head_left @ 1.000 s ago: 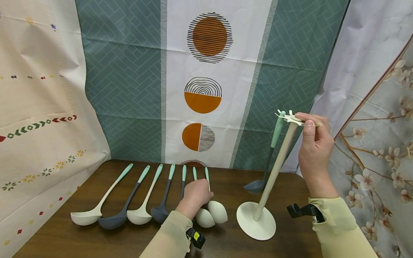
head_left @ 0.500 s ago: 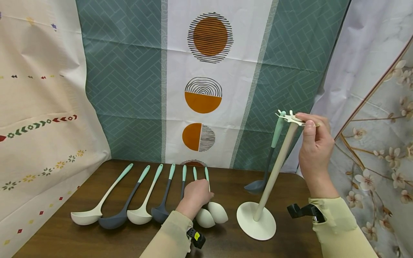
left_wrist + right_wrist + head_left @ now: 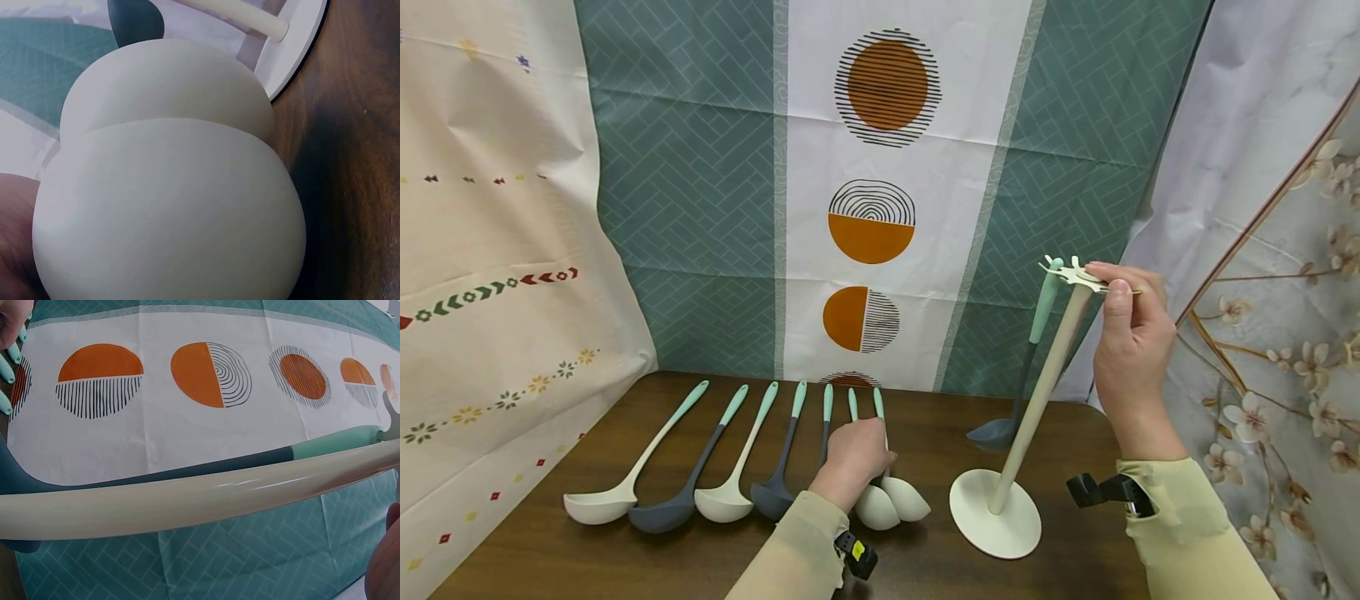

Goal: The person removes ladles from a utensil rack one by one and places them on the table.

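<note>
Over the two cream ladles at the right end of a row, my left hand (image 3: 859,448) has its fingers on the handle of the rightmost ladle (image 3: 907,499); the fingertips are mostly hidden. Tucked against it is the second cream ladle (image 3: 876,507); their bowls fill the left wrist view, bottoms toward the camera. With thumb and fingers, my right hand (image 3: 1135,358) pinches the hooked top (image 3: 1078,277) of a cream utensil stand (image 3: 1037,408), upright on its round base. One dark grey ladle (image 3: 994,432) with a mint handle hangs from a hook on the stand's far left.
Left of my left hand, several ladles with mint handles lie side by side on the brown table (image 3: 625,575), including a cream ladle (image 3: 601,506) and a dark grey ladle (image 3: 664,514). A patterned cloth (image 3: 700,167) hangs behind the table.
The rightmost cream ladle's handle has tilted slightly to the left under my left hand. My right hand and the stand stay where they were.
</note>
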`<state>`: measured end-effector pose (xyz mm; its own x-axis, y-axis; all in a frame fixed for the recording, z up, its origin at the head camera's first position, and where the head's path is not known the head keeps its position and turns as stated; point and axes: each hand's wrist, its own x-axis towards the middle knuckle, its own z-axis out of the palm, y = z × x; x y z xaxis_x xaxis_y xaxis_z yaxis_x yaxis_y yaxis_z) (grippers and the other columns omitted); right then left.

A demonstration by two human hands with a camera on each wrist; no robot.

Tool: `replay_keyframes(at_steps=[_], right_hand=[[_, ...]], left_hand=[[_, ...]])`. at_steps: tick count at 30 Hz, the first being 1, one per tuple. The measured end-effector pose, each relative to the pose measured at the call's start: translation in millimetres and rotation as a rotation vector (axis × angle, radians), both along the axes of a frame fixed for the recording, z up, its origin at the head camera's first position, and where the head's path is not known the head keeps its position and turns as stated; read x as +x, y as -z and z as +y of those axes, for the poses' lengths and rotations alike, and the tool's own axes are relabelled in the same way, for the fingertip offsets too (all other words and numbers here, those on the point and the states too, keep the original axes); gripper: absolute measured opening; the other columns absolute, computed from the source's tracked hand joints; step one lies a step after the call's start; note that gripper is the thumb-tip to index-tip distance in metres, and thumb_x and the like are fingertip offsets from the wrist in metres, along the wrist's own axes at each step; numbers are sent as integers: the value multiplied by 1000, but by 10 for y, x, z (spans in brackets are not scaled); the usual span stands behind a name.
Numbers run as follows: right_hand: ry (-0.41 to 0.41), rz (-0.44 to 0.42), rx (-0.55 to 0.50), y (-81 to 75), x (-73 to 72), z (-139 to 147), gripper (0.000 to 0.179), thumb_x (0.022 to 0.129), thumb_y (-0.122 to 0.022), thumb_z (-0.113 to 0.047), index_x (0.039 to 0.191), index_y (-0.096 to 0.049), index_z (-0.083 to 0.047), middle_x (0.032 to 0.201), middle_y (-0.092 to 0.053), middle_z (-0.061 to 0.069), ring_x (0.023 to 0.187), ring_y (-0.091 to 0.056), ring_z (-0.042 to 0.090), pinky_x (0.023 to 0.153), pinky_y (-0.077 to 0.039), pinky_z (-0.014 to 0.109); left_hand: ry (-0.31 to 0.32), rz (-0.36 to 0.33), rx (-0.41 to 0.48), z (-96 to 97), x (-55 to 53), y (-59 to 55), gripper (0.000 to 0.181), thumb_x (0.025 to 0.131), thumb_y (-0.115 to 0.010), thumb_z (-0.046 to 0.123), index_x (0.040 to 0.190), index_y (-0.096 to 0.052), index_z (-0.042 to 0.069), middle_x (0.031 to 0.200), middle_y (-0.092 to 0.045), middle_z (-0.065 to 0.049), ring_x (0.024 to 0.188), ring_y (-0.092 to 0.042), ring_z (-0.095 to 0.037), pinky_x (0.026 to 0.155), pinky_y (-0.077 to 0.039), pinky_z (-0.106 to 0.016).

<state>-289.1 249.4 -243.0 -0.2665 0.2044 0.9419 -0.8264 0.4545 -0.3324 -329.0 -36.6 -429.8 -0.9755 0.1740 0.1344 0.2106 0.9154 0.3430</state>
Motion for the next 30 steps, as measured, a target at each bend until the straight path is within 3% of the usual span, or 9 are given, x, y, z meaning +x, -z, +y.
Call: replay_keyframes(at_steps=[8, 17, 30], right_hand=[[20, -1, 6, -23, 28, -30, 33, 115, -52, -11, 125, -74, 12, 120, -65, -15, 120, -60, 12, 103, -42, 25], [-15, 21, -4, -44, 34, -42, 33, 114, -53, -9, 123, -74, 14, 118, -66, -12, 118, -60, 13, 102, -42, 25], [-57, -25, -13, -54, -31, 56, 35, 112, -54, -14, 121, -76, 12, 114, -69, -10, 114, -60, 13, 98, -40, 25]], left_hand=[[22, 11, 5, -1, 20, -1, 25, 93, -92, 27, 88, -72, 13, 74, -65, 1, 66, -63, -20, 60, -56, -41], [51, 29, 6, 11, -5, -37, 22, 95, -89, 25, 99, -73, 11, 78, -67, -1, 67, -64, -20, 61, -56, -42], [84, 113, 8, 73, 78, -243, 35, 100, -84, 32, 124, -76, 8, 95, -77, -8, 75, -72, -27, 64, -60, -45]])
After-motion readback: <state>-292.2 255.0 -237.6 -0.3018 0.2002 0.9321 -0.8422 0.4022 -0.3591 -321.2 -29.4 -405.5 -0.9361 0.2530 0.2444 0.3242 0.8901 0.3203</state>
